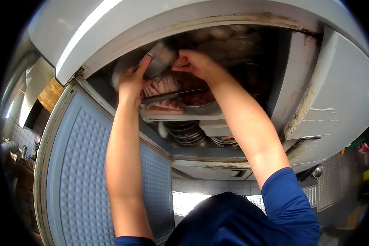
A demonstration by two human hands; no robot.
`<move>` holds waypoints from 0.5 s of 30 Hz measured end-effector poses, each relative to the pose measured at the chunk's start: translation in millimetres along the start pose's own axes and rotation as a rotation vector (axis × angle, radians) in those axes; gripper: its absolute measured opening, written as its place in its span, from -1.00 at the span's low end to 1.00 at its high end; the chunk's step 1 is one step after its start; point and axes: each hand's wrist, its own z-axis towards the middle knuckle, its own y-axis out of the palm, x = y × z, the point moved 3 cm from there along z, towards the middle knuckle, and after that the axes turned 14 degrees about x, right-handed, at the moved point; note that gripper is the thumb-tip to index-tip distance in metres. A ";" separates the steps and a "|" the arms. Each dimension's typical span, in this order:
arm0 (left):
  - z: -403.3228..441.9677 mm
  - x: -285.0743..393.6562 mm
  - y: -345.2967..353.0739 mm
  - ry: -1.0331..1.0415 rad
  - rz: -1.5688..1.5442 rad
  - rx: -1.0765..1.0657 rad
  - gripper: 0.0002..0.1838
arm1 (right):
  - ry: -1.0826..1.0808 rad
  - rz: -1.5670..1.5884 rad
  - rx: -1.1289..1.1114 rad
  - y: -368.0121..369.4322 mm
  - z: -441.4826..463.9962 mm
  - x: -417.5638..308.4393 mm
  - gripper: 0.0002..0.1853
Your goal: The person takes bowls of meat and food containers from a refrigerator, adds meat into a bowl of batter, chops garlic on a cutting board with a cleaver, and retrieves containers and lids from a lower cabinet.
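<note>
My left hand (132,82) grips a tilted metal container (161,60) by its edge, thumb on the rim, inside the open refrigerator. Just right of the container is my right hand (193,63), its fingers curled in; a reddish patch shows at the fingertips, and I cannot make out what they hold. Below the hands, slabs of striped raw meat (165,85) lie beside a metal bowl (199,98) with reddish contents. Another cut of meat (165,107) rests near the front of the white tray (184,117).
The blue-lined refrigerator door (80,164) stands open on the left. Stacked metal dishes (185,133) sit on the level below the tray. Pale wrapped bundles (229,45) fill the dim back. At the right is a white door panel (332,90) with a handle.
</note>
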 end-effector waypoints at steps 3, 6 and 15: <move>-3.2 3.7 0.5 -0.025 -0.023 -0.018 -0.13 | 0.034 0.077 -0.123 -4.7 3.0 -4.5 -0.83; -1.1 0.5 2.9 -0.032 -0.083 -0.020 -0.20 | 0.036 0.125 -0.101 -1.0 -7.1 -11.7 -0.86; -5.1 -1.9 14.2 0.069 -0.062 0.057 -0.18 | -0.070 0.029 0.132 -0.6 9.5 6.1 -0.78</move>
